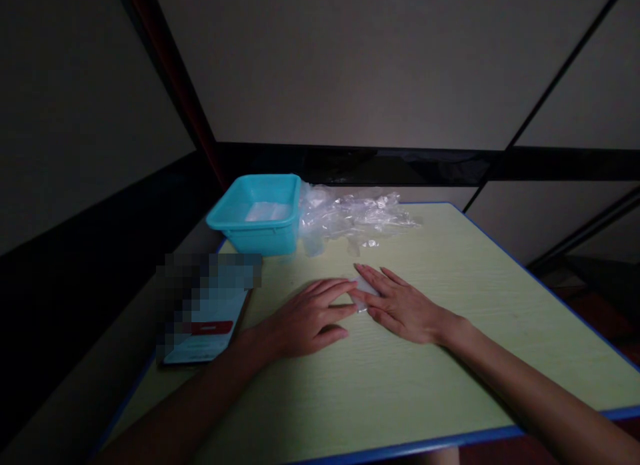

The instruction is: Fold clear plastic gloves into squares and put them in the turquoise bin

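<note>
A small whitish, plastic-looking packet [364, 286] lies flat on the table under my fingers; what it contains cannot be made out. My left hand [315, 315] reaches in from the left, palm down, its fingertips touching the packet's left edge. From the right, my right hand [400, 305] rests palm down with fingers stretched out over the packet, covering much of it. Both hands have their fingers apart, and neither grips the packet.
A turquoise plastic basket [270, 237] with white pieces [267, 211] inside stands at the back left. Crumpled clear plastic bags [355, 215] lie beside it. A tablet-like device [205, 345], partly blurred, sits at the left edge of the light green table [480, 305].
</note>
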Demonstrator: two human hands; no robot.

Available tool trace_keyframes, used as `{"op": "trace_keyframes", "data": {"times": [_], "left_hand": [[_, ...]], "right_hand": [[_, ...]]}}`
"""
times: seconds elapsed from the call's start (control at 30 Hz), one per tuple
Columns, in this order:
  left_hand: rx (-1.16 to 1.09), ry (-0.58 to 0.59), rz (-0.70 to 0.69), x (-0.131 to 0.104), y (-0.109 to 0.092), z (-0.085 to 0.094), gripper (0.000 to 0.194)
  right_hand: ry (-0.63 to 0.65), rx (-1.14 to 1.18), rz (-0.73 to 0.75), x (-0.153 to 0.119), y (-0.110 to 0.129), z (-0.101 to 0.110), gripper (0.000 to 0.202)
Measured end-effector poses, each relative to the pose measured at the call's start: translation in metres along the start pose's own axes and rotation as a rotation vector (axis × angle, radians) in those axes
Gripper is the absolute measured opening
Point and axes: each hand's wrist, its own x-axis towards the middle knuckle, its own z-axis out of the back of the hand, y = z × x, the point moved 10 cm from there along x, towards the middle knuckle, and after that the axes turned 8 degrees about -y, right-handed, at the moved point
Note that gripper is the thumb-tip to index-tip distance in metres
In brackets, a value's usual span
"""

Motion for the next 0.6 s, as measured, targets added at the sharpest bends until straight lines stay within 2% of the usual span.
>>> {"op": "trace_keyframes", "data": {"times": [0.37,0.6], "left_hand": [[-0.042,0.033,-0.052,-0.0023,0.0012,-0.0055,0.043],[-0.06,0.014,-0.073,-0.0004,-0.0035,0.0014,0.038]], "right_hand": [[-0.003,-0.015,0.006,-0.0006,-0.0001,-0.0005,0.053],[-0.004,-0.019,0.002,0.0,0.0005,0.0013,0.05]]}}
